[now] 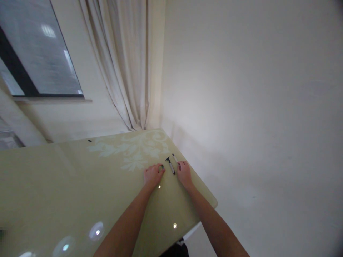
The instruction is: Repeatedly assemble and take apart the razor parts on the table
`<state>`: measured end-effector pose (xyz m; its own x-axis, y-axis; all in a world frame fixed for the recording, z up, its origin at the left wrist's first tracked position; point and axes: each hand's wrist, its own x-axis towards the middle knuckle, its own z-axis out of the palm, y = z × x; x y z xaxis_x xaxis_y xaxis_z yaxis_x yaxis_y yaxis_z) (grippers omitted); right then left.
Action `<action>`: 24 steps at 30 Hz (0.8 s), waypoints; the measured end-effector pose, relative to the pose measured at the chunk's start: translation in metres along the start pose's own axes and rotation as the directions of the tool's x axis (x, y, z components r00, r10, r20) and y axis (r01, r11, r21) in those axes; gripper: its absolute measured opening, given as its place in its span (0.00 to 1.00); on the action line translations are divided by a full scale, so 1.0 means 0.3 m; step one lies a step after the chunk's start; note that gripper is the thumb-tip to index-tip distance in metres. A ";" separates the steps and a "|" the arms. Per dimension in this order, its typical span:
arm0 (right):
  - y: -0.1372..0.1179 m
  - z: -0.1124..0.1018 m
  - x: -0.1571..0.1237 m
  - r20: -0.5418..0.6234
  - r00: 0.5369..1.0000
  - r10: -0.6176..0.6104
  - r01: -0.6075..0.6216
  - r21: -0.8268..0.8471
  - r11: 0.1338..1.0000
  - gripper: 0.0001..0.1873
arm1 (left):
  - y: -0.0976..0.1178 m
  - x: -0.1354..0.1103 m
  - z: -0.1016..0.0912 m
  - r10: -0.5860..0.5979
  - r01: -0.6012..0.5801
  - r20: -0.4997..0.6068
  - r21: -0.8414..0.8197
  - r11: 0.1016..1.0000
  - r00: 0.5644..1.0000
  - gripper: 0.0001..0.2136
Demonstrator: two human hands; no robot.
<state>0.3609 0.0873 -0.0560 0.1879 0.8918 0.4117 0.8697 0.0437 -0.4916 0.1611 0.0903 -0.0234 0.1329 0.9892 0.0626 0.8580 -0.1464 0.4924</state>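
Observation:
A razor (pixel 172 167) with a black head and a grey-and-black handle lies on the table between my hands. My left hand (pixel 153 174) is to its left, thumb and forefinger closed on a small dark piece (pixel 163 166) at the tabletop. Right of the razor, my right hand (pixel 184 173) has its fingers closed around the near end of a slim white stick with a dark tip (pixel 175 157). The stick points away from me; its lower part is hidden by my fingers, so its exact kind does not show.
The glossy cream table (pixel 66 178) carries a pale leaf pattern in its far corner. A small black object (pixel 89 140) lies near the far edge. A white wall (pixel 241 107) runs along the right side; a curtain (pixel 125 64) and window (pixel 48 46) are behind.

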 end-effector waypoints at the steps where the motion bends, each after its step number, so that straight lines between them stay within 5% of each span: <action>1: 0.003 0.000 0.000 -0.006 1.000 0.003 -0.003 0.008 1.000 0.18 | 0.000 0.000 0.000 0.001 -0.001 0.001 0.000 1.000 1.000 0.18; 18: 0.035 0.004 0.005 -0.164 0.985 0.052 -0.047 0.039 0.998 0.14 | -0.010 0.012 0.000 -0.014 0.015 0.013 -0.082 0.997 1.000 0.19; 24: 0.014 -0.022 -0.001 -0.169 0.986 0.002 0.000 0.015 1.000 0.09 | -0.121 -0.030 -0.052 0.091 -0.078 0.087 -0.137 0.987 0.992 0.16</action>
<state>0.3674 0.0842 -0.0532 0.2642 0.8028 0.5346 0.8630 0.0507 -0.5027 0.1209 0.0870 -0.0282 0.2530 0.9670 0.0314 0.7686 -0.2206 0.6005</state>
